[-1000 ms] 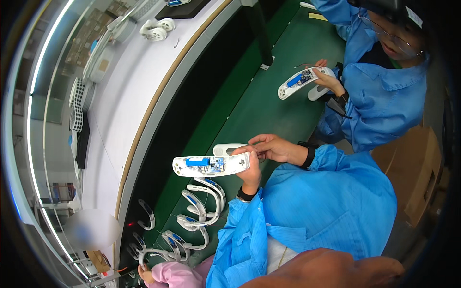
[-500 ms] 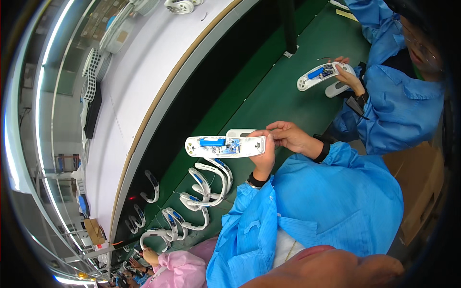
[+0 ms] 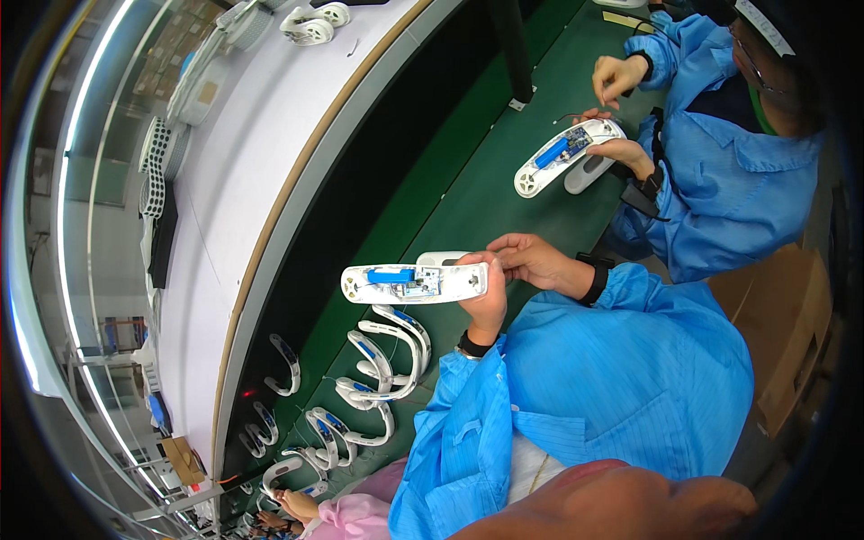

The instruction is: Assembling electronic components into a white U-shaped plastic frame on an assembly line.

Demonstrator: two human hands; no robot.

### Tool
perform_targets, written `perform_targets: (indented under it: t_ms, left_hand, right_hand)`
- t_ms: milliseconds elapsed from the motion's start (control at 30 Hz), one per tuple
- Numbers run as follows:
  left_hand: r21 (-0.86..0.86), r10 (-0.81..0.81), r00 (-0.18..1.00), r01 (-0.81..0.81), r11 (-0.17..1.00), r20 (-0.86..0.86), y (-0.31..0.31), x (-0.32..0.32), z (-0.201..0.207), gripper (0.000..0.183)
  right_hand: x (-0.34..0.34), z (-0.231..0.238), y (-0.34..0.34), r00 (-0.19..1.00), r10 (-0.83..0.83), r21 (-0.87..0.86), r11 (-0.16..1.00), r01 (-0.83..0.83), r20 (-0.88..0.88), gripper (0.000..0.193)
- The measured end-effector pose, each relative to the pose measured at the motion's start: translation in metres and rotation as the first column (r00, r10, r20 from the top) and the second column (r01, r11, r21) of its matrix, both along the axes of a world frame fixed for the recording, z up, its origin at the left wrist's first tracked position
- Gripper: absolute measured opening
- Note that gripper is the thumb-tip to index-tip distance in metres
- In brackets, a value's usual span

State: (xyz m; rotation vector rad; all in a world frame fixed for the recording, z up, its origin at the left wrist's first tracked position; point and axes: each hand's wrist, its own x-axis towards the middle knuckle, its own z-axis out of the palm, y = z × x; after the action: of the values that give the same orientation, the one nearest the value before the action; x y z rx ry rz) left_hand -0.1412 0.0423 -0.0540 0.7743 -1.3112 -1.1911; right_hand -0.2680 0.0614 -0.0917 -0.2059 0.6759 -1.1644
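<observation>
My left hand (image 3: pixel 487 297) is closed round one end of an opened white curved neckband housing (image 3: pixel 459 283), holding it level above the green bench. Inside the housing lie a blue battery pack (image 3: pixel 391 276) and a circuit board (image 3: pixel 423 284). Behind it shows the housing's other white arm (image 3: pixel 441 257), partly covered. At the held end, my right hand (image 3: pixel 540 263) has its thumb and fingers drawn together close to my left fingertips. What they pinch, if anything, is hidden.
Several similar white neckbands (image 3: pixel 376 360) lie along the green bench (image 3: pixel 468 202). To the right, a co-worker's hand (image 3: pixel 621 155) holds another opened housing (image 3: pixel 540 171). A pink-sleeved person works at lower left. A white raised shelf (image 3: pixel 243 162) and dark post (image 3: pixel 510 54) border the bench.
The view has shifted slightly. My hands still hold the housing, which is tilted a little differently. The co-worker's other hand has lifted away from their housing.
</observation>
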Motion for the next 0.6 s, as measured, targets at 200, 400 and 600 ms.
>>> perform_targets:
  t_ms: [200,400,600]
  left_hand:
    - [0.037,-0.023,1.000,0.024,0.999,-0.018,-0.005,0.004,-0.001,0.037]
    - [0.126,-0.189,0.926,0.156,0.980,0.327,-0.064,0.011,-0.007,0.073]
    - [0.092,-0.175,0.829,0.149,0.985,0.531,-0.086,0.014,-0.024,0.037]
  right_hand:
    - [-0.002,0.005,-0.001,0.998,0.051,-0.029,0.998,-0.052,-0.028,0.043]
    - [-0.081,0.012,-0.020,0.633,-0.046,-0.240,0.945,-0.225,-0.773,0.091]
    - [-0.100,0.020,-0.020,0.593,-0.025,-0.200,0.952,-0.232,-0.805,0.093]
